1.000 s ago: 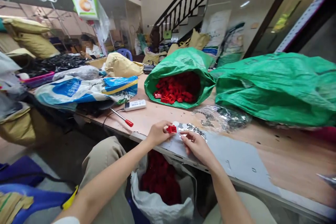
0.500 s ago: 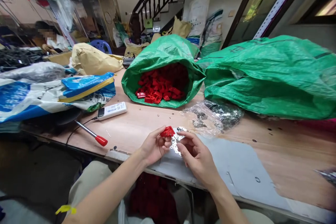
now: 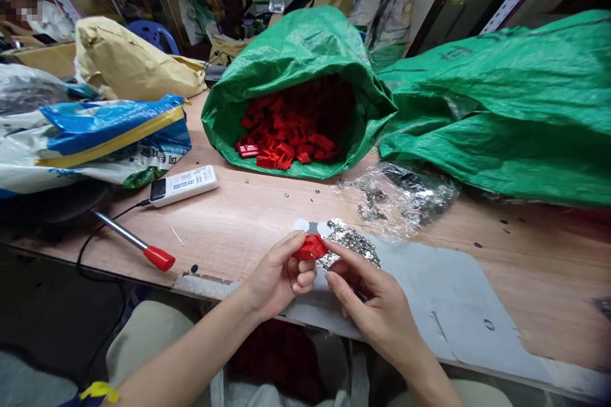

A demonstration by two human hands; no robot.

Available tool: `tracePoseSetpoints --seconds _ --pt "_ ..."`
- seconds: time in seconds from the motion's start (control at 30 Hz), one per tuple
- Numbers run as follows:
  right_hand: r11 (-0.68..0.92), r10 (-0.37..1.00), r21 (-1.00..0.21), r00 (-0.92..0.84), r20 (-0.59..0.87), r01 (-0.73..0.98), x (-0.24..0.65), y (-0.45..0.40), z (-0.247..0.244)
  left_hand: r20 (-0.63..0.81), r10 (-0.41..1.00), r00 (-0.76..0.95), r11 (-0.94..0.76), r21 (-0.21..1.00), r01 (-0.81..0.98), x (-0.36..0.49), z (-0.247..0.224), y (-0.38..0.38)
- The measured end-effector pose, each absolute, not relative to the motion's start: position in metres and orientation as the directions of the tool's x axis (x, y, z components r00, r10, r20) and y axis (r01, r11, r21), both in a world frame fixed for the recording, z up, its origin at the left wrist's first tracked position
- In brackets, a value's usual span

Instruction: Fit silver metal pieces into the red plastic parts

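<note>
My left hand (image 3: pixel 281 273) holds a small red plastic part (image 3: pixel 309 247) between thumb and curled fingers, above the front edge of the table. My right hand (image 3: pixel 372 296) is close on its right side. Its forefinger tip reaches the part's right end, while the thumb stays apart below; I see nothing between them. Just behind the hands lies a pile of small shiny metal pieces (image 3: pixel 356 247) on a grey sheet (image 3: pixel 429 286). Two pale round discs show behind the red part.
A green sack (image 3: pixel 296 38) lies with its mouth facing me, full of red parts (image 3: pixel 281 137). Another green sack (image 3: pixel 515 108) is at right. A clear bag of metal pieces (image 3: pixel 405 197), a white device with a cable (image 3: pixel 184 186) and a red-handled lever (image 3: pixel 160 257) are around.
The view has tipped down and come closer. My right forefinger has moved in from a small gap to the red part's right end. My left hand keeps its hold.
</note>
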State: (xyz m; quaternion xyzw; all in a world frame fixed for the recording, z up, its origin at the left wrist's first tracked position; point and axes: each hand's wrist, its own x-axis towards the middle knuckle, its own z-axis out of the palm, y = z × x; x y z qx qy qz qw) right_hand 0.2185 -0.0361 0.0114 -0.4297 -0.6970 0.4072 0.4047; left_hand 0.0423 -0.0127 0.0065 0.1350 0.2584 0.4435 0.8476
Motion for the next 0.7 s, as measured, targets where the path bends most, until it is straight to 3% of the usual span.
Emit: tracePoseSetpoints --seconds 0.17,0.37,0.47,0.7 --pt "0.333 0.915 -0.894 -0.331 0.231 0.300 0.223 -0.042 0.021 -0.278 0.845 0.456 0.527 0.576 -0.625 0.041 0.011 -0.016" --pt "0.590 0.805 -0.723 -0.337 0.488 0.359 0.223 -0.046 0.028 -0.237 0.854 0.464 0.483 0.692 -0.536 0.043 0.010 -0.020" --pt "0.662 0.748 -0.654 -0.371 0.550 0.366 0.226 -0.045 0.030 -0.226 0.838 0.496 0.488 0.717 -0.498 0.045 0.011 -0.019" --pt "0.624 0.774 -0.708 -0.381 0.505 0.329 0.234 -0.043 0.034 -0.231 0.805 0.547 0.505 0.751 -0.425 0.044 0.012 -0.018"
